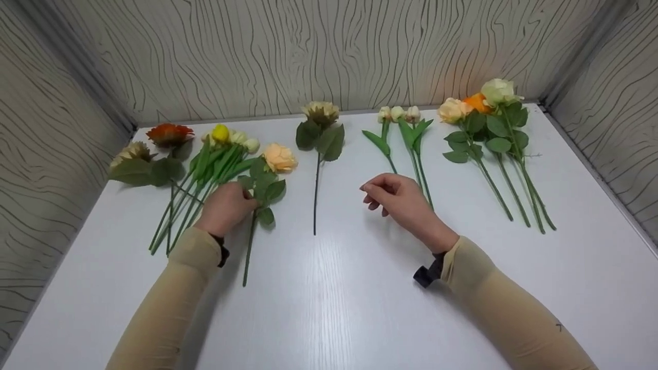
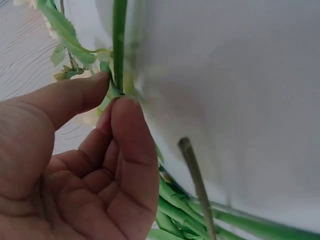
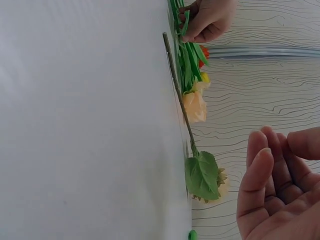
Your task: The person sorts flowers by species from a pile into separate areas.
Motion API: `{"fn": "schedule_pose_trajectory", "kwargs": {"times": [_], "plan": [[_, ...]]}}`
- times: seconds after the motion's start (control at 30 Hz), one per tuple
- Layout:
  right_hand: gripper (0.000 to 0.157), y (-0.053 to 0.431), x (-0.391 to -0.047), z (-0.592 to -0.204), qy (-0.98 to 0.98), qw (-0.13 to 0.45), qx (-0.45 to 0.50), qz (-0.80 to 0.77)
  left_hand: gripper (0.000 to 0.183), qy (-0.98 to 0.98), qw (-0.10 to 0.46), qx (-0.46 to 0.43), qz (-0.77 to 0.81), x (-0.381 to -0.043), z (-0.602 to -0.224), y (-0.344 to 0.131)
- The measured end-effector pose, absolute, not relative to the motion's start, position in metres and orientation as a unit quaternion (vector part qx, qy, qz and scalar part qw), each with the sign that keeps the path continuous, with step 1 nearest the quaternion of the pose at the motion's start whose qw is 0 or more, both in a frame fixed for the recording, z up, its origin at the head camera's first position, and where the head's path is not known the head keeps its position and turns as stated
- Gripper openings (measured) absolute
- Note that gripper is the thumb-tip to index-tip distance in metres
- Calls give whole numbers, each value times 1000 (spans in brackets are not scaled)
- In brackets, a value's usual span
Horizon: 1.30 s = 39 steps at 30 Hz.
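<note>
Pinching: the left hand (image 1: 226, 210), its thumb and fingers (image 2: 131, 122) clamped on the green stem of a peach rose (image 1: 280, 158).
Peach rose: over the left half of the white tabletop (image 1: 329, 318), bloom toward the back wall (image 1: 231, 51), stem end toward the person; whether the stem touches the surface cannot be told.
Right hand (image 1: 406, 205): above the tabletop, fingers loosely curled with the thumb near their tips, nearest to three pale tulips (image 1: 397, 113).
Left cluster: a bundle of tulips (image 1: 221, 133) with yellow and whitish blooms, beside a red-orange flower (image 1: 169, 135) and a pale beige flower (image 1: 132, 152), stems crossing.
Middle flower (image 1: 321, 114): cream with dark green leaves, lying alone between the peach rose and the pale tulips.
Right cluster: an apricot bloom (image 1: 452, 110), an orange flower (image 1: 478, 104) and a white rose (image 1: 498, 91).
Sleeves (image 1: 149, 318): tan, on both arms.
</note>
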State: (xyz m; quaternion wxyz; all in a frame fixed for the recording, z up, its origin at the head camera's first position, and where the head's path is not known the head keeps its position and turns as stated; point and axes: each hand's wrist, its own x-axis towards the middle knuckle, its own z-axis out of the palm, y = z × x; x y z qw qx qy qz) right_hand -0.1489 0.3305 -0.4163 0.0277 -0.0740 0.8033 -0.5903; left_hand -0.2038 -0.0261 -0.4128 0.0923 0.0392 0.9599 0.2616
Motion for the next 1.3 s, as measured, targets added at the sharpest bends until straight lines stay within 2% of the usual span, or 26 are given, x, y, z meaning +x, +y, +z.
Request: {"fn": "schedule_pose_trajectory", "kwargs": {"times": [0.17, 0.37, 0.53, 0.8, 0.93, 1.13, 1.3], "plan": [[22, 329, -149, -418, 802, 28, -76, -592, 32, 956, 117, 31, 267, -206, -417, -27], [24, 328, -150, -418, 807, 32, -76, -584, 27, 941, 145, 14, 307, -206, -419, -33], [28, 329, -150, -418, 807, 39, -77, -584, 30, 933, 150, 13, 328, -204, -418, -39], [29, 332, -149, -419, 811, 41, -76, -578, 26, 922, 156, 2, 355, -198, -397, -43], [28, 332, -149, -417, 812, 43, -76, -577, 30, 913, 143, 15, 382, -195, -377, -40], [26, 328, -145, -414, 805, 57, -84, -585, 32, 856, 99, 87, 500, -191, -360, -4], [26, 317, -136, -411, 788, 110, -123, -593, 28, 771, 83, 153, 613, -192, -359, 48]]}}
